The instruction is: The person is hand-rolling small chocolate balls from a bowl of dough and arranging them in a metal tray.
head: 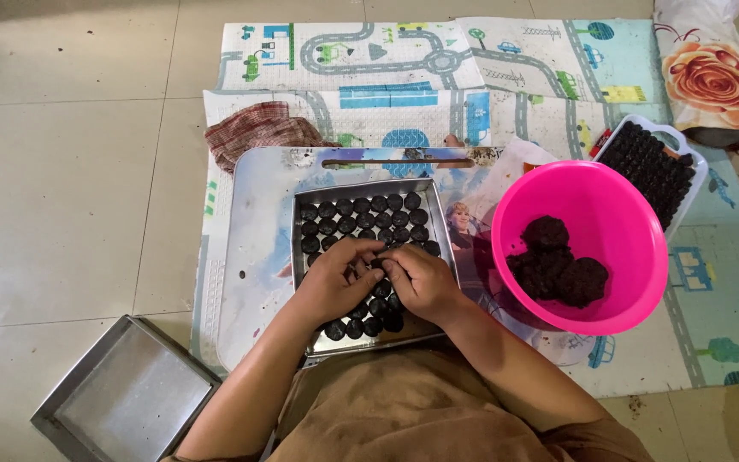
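step: setting dark balls (361, 214) in rows in metal tray (301, 198) on board | left hand (335, 282), right hand (421, 281) meet mid-tray, fingers curled together on one piece | next likely needs dough from pink bowl (635, 222)

Pale tiled floor (62, 171) is covered in part by a road-print play mat (404, 68). On the mat are laid a checked cloth (258, 128), a printed board (258, 222), a pink bowl (617, 231) and a white tray (686, 158). An empty steel tray (126, 393) is set directly on the tiles.
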